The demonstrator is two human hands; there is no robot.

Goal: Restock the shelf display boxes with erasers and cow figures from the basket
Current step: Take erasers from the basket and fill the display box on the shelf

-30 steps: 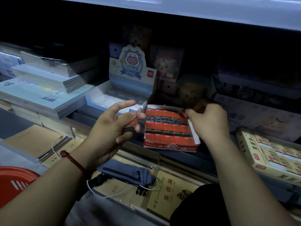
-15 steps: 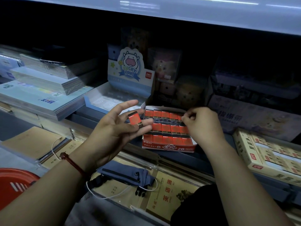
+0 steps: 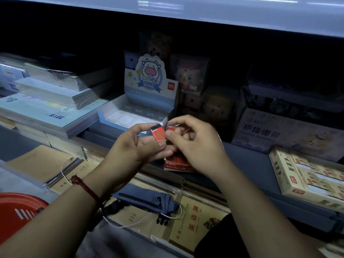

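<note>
My left hand (image 3: 134, 148) holds a small red eraser (image 3: 158, 134) between thumb and fingers in front of the shelf. My right hand (image 3: 197, 144) has come up against it and pinches the eraser's right edge. Both hands cover most of the red eraser display box (image 3: 176, 163); only its front lower edge shows. Behind them stands the blue "Lucky Cow" display box (image 3: 130, 116), its tray showing pale round slots. The red basket (image 3: 16, 211) sits at the lower left.
Stacks of notebooks (image 3: 55, 101) fill the shelf at left. A finger-bandage box (image 3: 279, 131) and a cream box of packets (image 3: 307, 181) stand at right. A blue pouch (image 3: 147, 200) with a white cord lies on brown exercise books (image 3: 37, 162) below. Plush toys sit dimly behind.
My right hand left the eraser box and moved left to meet my left hand. My left hand turned the eraser upright and raised it. The view shifted slightly.
</note>
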